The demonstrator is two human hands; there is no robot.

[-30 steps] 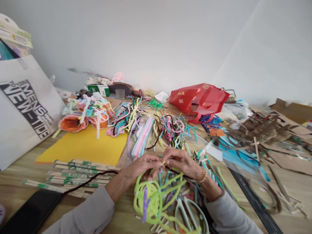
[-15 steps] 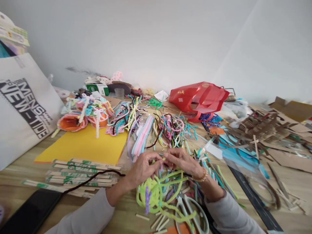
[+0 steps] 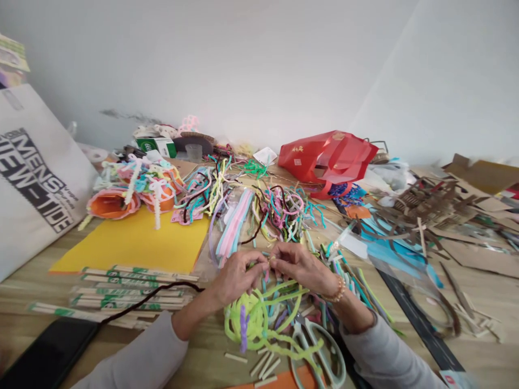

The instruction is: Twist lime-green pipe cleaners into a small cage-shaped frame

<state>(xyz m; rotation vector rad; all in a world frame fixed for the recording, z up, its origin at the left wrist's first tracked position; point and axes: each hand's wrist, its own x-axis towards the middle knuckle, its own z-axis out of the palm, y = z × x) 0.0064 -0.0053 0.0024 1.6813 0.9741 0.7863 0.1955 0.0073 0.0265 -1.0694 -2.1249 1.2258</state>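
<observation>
My left hand [image 3: 234, 278] and my right hand [image 3: 299, 265] meet fingertip to fingertip over the wooden table [image 3: 36, 286]. Both pinch the end of a lime-green pipe cleaner [image 3: 268, 263]. Below them hangs a tangled lime-green pipe-cleaner ball [image 3: 253, 321] with a purple piece wound into it. A beaded bracelet [image 3: 337, 294] sits on my right wrist. Pale green scissors [image 3: 320, 351] lie just under my right forearm.
A heap of mixed-colour pipe cleaners [image 3: 279, 210] lies beyond my hands. A yellow paper sheet [image 3: 138, 246], wrapped chopsticks [image 3: 130, 289] and a dark phone [image 3: 48, 354] are at left. A white tote bag [image 3: 32, 178], red bag [image 3: 328, 156] and cardboard scraps [image 3: 441, 210] ring the table.
Both hands have drawn slightly away from me and closer together, still pinching the green pipe cleaner. The green tangle hangs lower under them.
</observation>
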